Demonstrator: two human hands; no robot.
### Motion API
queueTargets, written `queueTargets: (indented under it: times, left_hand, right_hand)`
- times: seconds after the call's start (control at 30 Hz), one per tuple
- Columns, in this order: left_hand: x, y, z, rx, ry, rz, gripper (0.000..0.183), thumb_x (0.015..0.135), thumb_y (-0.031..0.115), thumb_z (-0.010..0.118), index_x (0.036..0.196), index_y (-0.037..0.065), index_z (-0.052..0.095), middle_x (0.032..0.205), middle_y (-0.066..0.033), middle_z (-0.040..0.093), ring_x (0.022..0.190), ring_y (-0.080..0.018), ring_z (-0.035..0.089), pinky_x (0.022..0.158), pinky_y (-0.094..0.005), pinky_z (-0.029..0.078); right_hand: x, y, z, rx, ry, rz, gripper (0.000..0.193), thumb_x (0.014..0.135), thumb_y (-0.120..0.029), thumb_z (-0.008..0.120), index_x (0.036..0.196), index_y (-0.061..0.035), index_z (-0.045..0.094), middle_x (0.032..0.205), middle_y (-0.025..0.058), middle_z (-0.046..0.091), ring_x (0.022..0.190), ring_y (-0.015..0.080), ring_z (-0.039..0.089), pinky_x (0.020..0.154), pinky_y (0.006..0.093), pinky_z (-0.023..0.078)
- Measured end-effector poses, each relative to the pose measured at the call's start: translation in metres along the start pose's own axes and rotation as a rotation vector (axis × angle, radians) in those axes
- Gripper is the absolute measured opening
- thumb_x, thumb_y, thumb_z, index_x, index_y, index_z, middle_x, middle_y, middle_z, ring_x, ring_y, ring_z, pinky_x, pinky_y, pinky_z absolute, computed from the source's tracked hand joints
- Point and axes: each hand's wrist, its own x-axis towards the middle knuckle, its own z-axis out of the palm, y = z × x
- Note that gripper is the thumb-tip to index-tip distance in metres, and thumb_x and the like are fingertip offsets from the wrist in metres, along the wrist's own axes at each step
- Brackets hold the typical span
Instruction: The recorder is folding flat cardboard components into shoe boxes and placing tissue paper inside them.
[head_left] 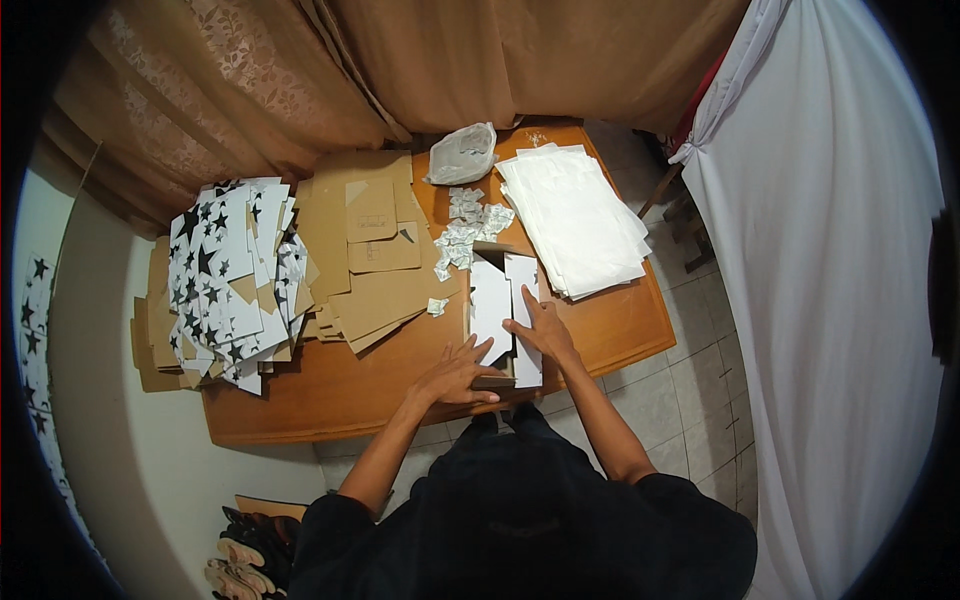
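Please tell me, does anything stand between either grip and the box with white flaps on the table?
Nothing visible does: the left grip and right grip both rest on the box. The paper stack lies farther right.

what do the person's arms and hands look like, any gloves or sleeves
Both the left hand and right hand are bare, with no gloves and no ring, watch or bracelet visible. The forearms are uncovered too. Short, loose black sleeves cover the upper arms, with no marking that I can make out.
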Motion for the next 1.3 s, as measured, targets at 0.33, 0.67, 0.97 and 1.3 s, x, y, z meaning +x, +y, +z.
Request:
queueTargets:
  times: [0.33,0.67,0.97,1.3]
  left_hand:
    - [-0.013,0.023,0.024,0.057,0.086,0.077,0.039,0.098,0.043,0.058,0.135,0.032,0.063,0.163,-0.0162,0.027,0.149,-0.0482,0.02,0.119,-0.0666,0.017]
    - [-0.009,0.008,0.031,-0.366,0.452,0.149,0.029,0.095,0.029,0.066,0.118,0.01,0.067,0.099,-0.013,0.074,0.096,-0.0304,0.07,0.088,-0.0438,0.052]
    - [0.016,0.022,0.026,-0.35,0.703,-0.143,0.024,0.095,0.013,0.061,0.119,0.01,0.064,0.092,-0.0165,0.07,0.082,-0.0345,0.069,0.073,-0.0436,0.053]
    - [0.033,0.013,0.039,0.154,0.581,-0.049,0.038,0.087,0.002,0.056,0.12,0.017,0.07,0.108,-0.0102,0.062,0.106,-0.0283,0.06,0.088,-0.0441,0.043]
  right_hand:
    - [-0.005,-0.005,0.003,-0.046,0.029,-0.002,0.096,0.082,-0.069,0.066,0.16,-0.0283,0.027,0.136,0.0307,0.046,0.122,0.0489,0.055,0.097,0.0534,0.049]
    - [-0.012,-0.016,0.008,-0.188,0.104,-0.006,0.088,0.087,-0.066,0.063,0.159,-0.028,0.029,0.126,0.0274,0.048,0.111,0.0463,0.058,0.089,0.0539,0.052]
    - [0.0,0.003,0.009,-0.162,0.071,-0.073,0.09,0.084,-0.065,0.067,0.157,-0.0255,0.033,0.122,0.0307,0.051,0.106,0.0488,0.062,0.086,0.0545,0.053]
    - [0.006,-0.009,0.001,-0.208,0.077,-0.064,0.093,0.076,-0.054,0.075,0.152,-0.0142,0.04,0.104,0.0318,0.064,0.098,0.0474,0.065,0.087,0.0525,0.054]
